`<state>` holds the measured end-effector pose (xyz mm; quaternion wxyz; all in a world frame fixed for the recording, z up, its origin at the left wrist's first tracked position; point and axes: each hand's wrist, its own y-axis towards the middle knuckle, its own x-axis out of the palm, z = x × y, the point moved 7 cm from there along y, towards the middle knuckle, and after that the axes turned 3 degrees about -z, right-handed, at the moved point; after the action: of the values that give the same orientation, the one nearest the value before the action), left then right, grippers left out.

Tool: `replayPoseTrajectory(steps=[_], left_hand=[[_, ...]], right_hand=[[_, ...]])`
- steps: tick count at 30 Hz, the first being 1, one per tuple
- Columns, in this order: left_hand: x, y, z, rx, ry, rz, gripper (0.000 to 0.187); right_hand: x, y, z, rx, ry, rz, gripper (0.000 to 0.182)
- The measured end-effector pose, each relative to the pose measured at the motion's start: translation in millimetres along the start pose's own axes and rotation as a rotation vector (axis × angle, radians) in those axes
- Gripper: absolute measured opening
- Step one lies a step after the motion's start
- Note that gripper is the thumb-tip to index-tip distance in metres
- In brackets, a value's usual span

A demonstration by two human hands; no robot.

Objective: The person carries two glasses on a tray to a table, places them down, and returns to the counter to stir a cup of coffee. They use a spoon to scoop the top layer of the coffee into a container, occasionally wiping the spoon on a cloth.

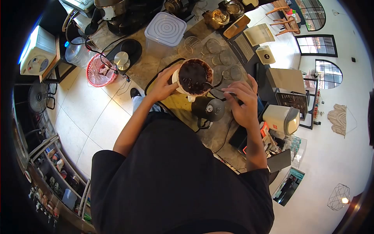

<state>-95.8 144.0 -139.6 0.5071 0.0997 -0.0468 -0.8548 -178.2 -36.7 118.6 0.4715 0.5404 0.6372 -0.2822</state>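
Observation:
A white coffee dripper point(191, 98) with a small handle stands at the counter's front edge, filled with dark, wet coffee grounds point(193, 76). My left hand point(165, 84) is closed around its left side. Between the fingertips of my right hand point(242, 98) is the handle of a thin spoon point(221, 89), whose bowl end dips into the grounds at the lower right. Just below the dripper sits a black gooseneck kettle point(209, 109) with a dial thermometer in its lid. What supports the dripper from underneath is hidden.
Several clear glasses point(222, 58) stand just beyond the dripper. Behind them is a lidded plastic container point(165, 29). A yellow-and-black mat point(175, 107) lies under the kettle. A black scale-like base point(128, 54) and a pink basket point(99, 70) are to the left.

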Motion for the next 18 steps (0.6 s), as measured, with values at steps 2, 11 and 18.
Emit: replayPoseTrajectory(steps=[2,11,18], left_hand=[[-0.2,-0.9,-0.2,0.002,0.013,-0.003,0.068],[-0.4,-1.3,2.7,-0.008,0.031,-0.009,0.069],[-1.4,-1.7,7.3,-0.038,0.026,-0.02,0.07]], right_hand=[[2.4,-0.1,-1.3,-0.009,-0.018,0.012,0.008],[4.5,-2.2,-7.7,-0.016,-0.051,0.044,0.007],[3.9,-3.4,-6.0,0.005,-0.057,0.063,0.007]])
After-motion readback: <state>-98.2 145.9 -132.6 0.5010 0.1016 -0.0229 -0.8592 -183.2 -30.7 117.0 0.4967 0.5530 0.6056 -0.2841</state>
